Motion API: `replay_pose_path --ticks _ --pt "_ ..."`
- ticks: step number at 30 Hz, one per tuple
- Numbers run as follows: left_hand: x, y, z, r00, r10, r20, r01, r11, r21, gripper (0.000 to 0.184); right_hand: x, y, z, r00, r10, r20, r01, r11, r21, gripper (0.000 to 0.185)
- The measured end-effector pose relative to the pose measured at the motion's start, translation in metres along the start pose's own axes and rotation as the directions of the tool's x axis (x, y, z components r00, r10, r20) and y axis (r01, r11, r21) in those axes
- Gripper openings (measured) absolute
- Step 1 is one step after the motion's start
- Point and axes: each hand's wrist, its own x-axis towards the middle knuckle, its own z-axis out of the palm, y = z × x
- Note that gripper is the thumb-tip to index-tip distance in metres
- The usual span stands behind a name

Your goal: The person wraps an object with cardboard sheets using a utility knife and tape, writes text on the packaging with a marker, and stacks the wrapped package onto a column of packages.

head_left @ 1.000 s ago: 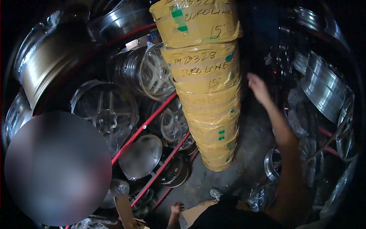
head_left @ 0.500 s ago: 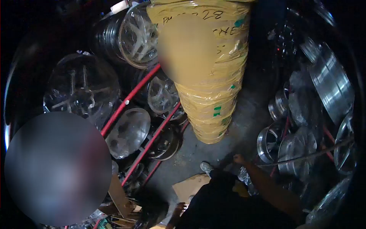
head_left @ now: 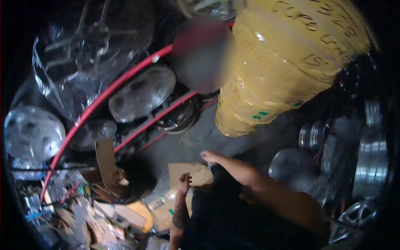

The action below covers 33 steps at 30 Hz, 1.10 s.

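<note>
My left hand (head_left: 184, 182) is held in front of my body with its fingers apart and nothing in it, over a flat piece of brown cardboard (head_left: 180, 170). My right hand (head_left: 209, 156) reaches across just above the cardboard's right part, its fingers curled together and nothing showing in them. Beyond it stands a tall stack wrapped in yellow tape (head_left: 266, 79), with black handwriting and green tape bits. Neither hand touches the stack.
Red rack bars (head_left: 104, 98) run along the left, with plastic-wrapped wheel rims (head_left: 143, 93) on them. Cardboard scraps (head_left: 100, 223) lie at lower left. More metal rims (head_left: 371, 160) stand at the right. Dark floor (head_left: 196, 139) shows between. Round blurred patches hide parts of the view.
The view has turned and tilted down to the left, so the yellow stack now sits at the upper right. My right hand has come from beside the stack down towards my left hand.
</note>
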Motion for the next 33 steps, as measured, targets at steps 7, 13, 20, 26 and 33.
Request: replay_pose_path --ticks 7,13,20,26,33 --pt "-0.101 -0.147 -0.013 0.962 -0.231 -0.148 0.199 0.959 -0.203 0.045 0.026 -0.068 0.019 0.975 -0.22 -0.022 0.221 0.974 0.051 0.034" --pt "-0.186 -0.274 -0.09 0.845 -0.517 -0.14 0.357 0.739 -0.572 0.044 -0.036 -0.036 0.076 0.972 0.113 0.204 -0.003 0.881 -0.473 0.033" --pt "-0.199 -0.332 -0.138 0.882 -0.465 -0.08 0.378 0.798 -0.469 0.046 -0.09 -0.029 0.128 0.998 0.004 0.068 0.004 0.992 -0.123 0.034" --pt "-0.155 -0.282 -0.189 0.949 -0.295 -0.113 0.236 0.9 -0.368 0.047 -0.142 -0.06 0.133 0.993 0.06 -0.102 -0.065 0.997 -0.049 0.034" --pt "-0.167 -0.244 -0.247 0.962 -0.197 -0.191 0.112 0.918 -0.379 0.039 -0.197 -0.046 0.161 0.969 0.071 -0.236 -0.059 0.997 0.056 0.034"
